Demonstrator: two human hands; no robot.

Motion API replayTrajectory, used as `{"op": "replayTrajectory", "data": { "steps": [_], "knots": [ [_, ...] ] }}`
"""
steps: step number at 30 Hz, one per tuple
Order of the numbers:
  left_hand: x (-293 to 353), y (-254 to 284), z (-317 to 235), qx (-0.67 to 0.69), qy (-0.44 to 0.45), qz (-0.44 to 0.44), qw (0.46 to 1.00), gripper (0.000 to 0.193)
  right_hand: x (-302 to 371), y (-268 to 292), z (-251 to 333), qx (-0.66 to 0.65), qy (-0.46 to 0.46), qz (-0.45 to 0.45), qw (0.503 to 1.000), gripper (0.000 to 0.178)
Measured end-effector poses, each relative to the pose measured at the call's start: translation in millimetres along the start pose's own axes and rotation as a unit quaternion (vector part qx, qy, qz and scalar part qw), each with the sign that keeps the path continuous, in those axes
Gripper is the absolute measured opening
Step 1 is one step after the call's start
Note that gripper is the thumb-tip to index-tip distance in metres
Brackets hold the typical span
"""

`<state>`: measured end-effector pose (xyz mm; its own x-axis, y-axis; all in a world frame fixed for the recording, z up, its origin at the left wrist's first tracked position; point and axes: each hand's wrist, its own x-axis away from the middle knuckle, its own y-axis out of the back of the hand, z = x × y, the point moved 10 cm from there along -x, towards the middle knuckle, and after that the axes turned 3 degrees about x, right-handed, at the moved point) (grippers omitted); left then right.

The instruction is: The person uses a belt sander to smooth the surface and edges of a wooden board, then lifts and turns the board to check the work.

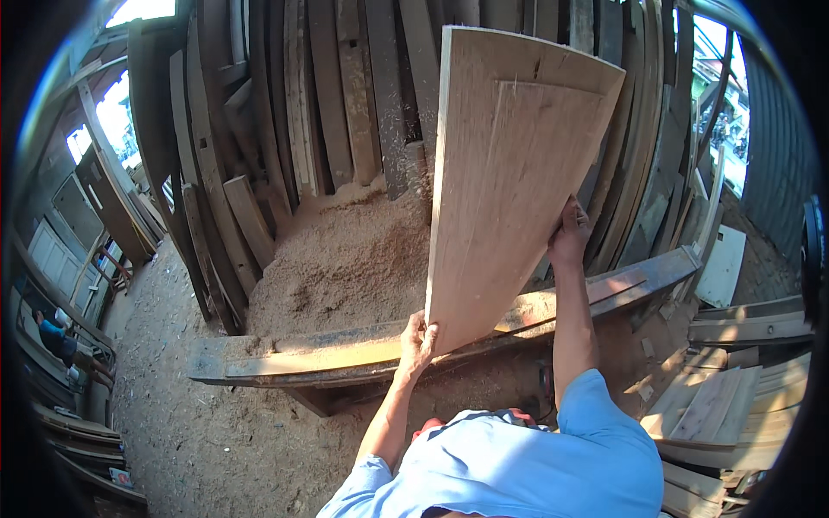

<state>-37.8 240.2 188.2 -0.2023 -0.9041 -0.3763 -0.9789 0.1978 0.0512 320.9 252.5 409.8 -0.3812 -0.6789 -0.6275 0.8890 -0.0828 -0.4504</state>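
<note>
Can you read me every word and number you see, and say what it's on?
There are none I can read.
The wooden board, long bench and blue shirt show no writing I can make out.
The small coloured patch at lower left is too small and blurred to tell.

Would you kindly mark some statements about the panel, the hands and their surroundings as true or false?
1. The left hand holds the wooden panel near its lower left corner. True.
2. The right hand is empty. False: it grips the panel's right edge.
3. The sawdust heap lies on the far side of the long bench. True.
4. The boards behind the heap lie flat. False: they stand upright.
5. The person's shirt is light blue. True.
</note>
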Motion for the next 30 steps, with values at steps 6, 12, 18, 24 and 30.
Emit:
{"op": "replayTrajectory", "data": {
  "steps": [6, 12, 18, 24, 30],
  "knots": [
    [-18.5, -27.6, -49.9, -0.037, -0.027, 0.045, 0.998, 0.027, -6.8, -8.8, -10.9, -0.014, -0.023, 0.005, 1.000, 0.048],
    [-16.7, -37.9, -77.7, -0.053, -0.061, 0.039, 0.996, 0.026, -15.7, -4.0, -12.2, 0.002, -0.032, 0.036, 0.999, 0.053],
    [-14.4, -57.2, -96.3, -0.018, -0.075, 0.034, 0.996, 0.023, -32.2, 18.0, -22.2, 0.021, -0.039, 0.025, 0.999, 0.060],
    [-22.7, -72.5, -102.1, -0.057, -0.052, 0.094, 0.993, 0.039, -35.5, 0.3, -16.5, 0.002, -0.040, 0.036, 0.999, 0.063],
    [-25.0, -95.6, -127.6, -0.029, -0.105, 0.101, 0.989, 0.037, -40.1, 12.4, -30.9, 0.001, -0.074, 0.009, 0.997, 0.063]
  ]
}}
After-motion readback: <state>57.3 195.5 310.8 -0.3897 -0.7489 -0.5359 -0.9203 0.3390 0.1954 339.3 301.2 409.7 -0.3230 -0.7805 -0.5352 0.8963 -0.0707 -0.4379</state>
